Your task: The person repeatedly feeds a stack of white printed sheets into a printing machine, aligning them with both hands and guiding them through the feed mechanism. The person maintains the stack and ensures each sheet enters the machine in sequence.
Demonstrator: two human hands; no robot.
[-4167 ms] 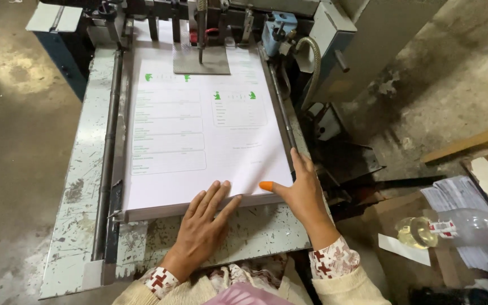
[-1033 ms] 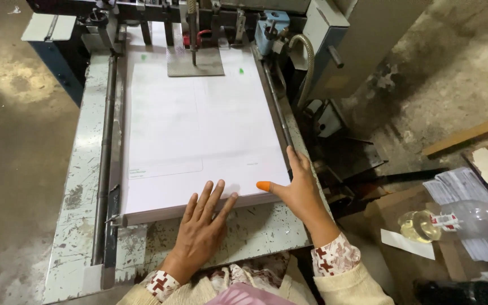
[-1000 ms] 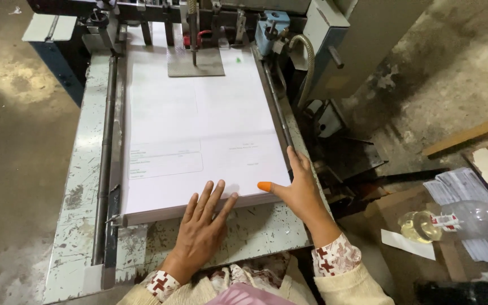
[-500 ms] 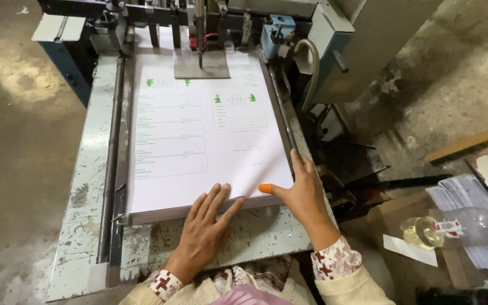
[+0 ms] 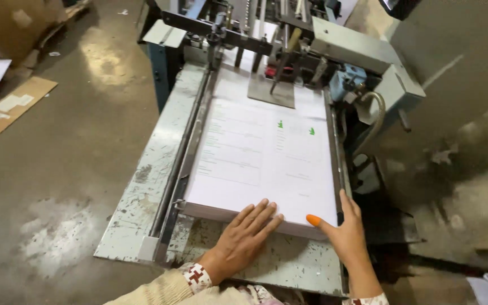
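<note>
Resting flat on the near edge of a stack of printed white sheets (image 5: 264, 161): the left hand (image 5: 244, 240), fingers spread and straight, gripping nothing, fingertips just over the paper's front edge. Right hand (image 5: 343, 234): open, set against the stack's near right corner, thumb with an orange nail lying on the top sheet, the other fingers along the right side edge. Stack: lies squared on the speckled grey metal worktop (image 5: 148, 181) of a paper-feeding machine (image 5: 334, 51), its left side against a long metal guide rail (image 5: 184, 152), its far end under a grey plate (image 5: 272, 90) and feeder parts. Open room: bare worktop strip in front of the stack; concrete floor (image 5: 57, 158) to the left, with cardboard (image 5: 12, 104) well apart.
</note>
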